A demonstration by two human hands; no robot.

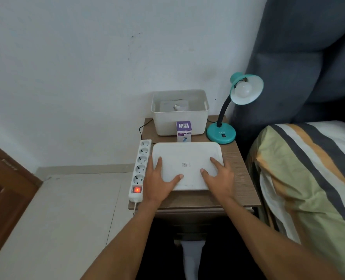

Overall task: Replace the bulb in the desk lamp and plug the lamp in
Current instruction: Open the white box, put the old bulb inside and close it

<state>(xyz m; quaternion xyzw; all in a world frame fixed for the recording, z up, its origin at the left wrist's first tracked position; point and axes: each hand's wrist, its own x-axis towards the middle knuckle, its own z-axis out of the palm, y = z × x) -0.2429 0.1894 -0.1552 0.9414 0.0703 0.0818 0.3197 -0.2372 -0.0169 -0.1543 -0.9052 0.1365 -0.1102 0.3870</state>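
Observation:
A teal desk lamp (221, 134) stands at the back right of the bedside table, its shade turned toward me with a white bulb (243, 89) in it. A small purple and white bulb box (184, 131) stands in front of a white bin (179, 122), and inside the bin lies another bulb (176, 107). A white power strip (139, 168) with a lit red switch runs along the table's left edge. My left hand (159, 178) and my right hand (220, 177) rest flat, fingers spread, on a white lid (187, 156) lying in the middle.
The brown wooden bedside table (240, 178) stands against a white wall. A bed with a striped cover (309, 178) and a dark grey headboard (309, 57) are close on the right. A black cord (142, 128) hangs behind the table's left corner. Pale floor lies to the left.

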